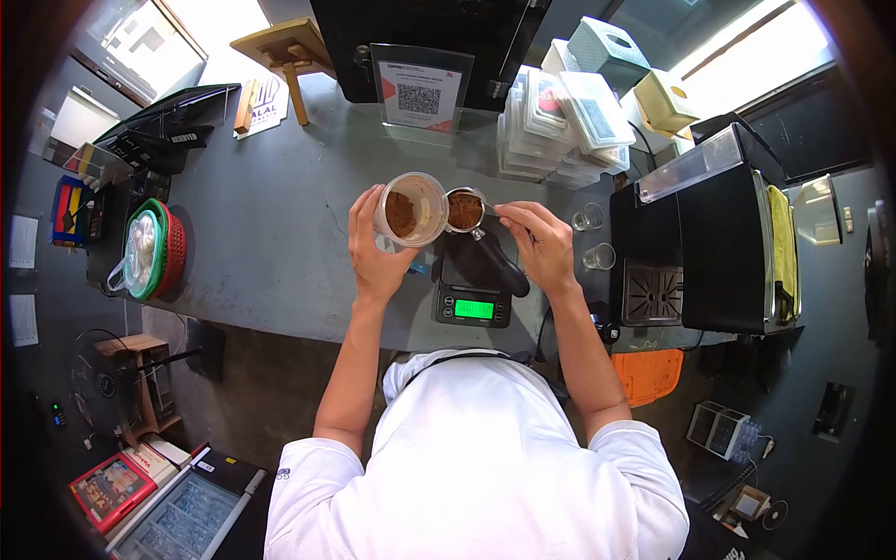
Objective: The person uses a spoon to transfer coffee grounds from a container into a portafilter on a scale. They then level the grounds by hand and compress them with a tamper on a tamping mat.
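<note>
My left hand is wrapped round a clear plastic tub, tilted so that ground coffee shows inside. Right beside the tub's rim is a portafilter, its basket filled with brown coffee grounds. The portafilter's black handle points toward me and to the right, above a digital scale with a lit green display. Fingers pinched, my right hand holds a thin utensil at the basket's edge; its far end is too small to make out.
Two small glasses stand right of my right hand, beside a black espresso machine with a yellow cloth. Stacked plastic boxes and a QR code stand are at the back. Red and green baskets sit far left.
</note>
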Demonstrator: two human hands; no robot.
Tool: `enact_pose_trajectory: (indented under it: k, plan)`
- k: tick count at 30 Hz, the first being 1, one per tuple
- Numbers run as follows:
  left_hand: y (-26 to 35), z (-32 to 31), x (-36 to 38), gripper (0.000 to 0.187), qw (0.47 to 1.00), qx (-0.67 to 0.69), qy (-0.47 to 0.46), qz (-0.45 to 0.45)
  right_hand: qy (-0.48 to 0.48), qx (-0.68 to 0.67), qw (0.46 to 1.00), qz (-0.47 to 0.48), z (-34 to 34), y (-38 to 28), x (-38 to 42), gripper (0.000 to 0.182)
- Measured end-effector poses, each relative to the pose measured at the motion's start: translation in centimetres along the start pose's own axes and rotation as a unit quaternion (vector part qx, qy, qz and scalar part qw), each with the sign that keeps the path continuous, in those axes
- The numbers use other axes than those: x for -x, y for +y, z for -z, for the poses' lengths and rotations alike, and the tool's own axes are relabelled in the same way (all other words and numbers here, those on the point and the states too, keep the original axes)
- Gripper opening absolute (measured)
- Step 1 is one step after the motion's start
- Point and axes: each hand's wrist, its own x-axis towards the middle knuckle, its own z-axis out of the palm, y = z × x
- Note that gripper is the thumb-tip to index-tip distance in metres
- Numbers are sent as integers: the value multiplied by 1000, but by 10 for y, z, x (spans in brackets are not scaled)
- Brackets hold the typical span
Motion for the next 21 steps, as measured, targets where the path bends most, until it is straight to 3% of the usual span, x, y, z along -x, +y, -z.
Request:
enact_pose_trajectory:
  k: [6, 9, 12, 18, 21]
  plan:
    - [4, -1, -1, 85, 1000, 17, -8, 8, -43, 11, 999, 1, 2, 6, 3, 15]
    - [4, 0, -1, 85, 1000, 20, -10, 6, -15, -10, 1000, -4, 3, 1, 3, 15]
    - [3, -1, -1, 85, 1000, 18, -11, -1, -60, 23, 998, -14, 3, 4, 4, 15]
    - [3, 0, 0, 84, 1000, 26, -11, -1, 20, -10, 1000, 14, 8, -8, -3, 13]
    - [1, -2, 0, 84, 1000, 20, -7, -19, 45, -34, 998, -25, 18, -25, -8, 12]
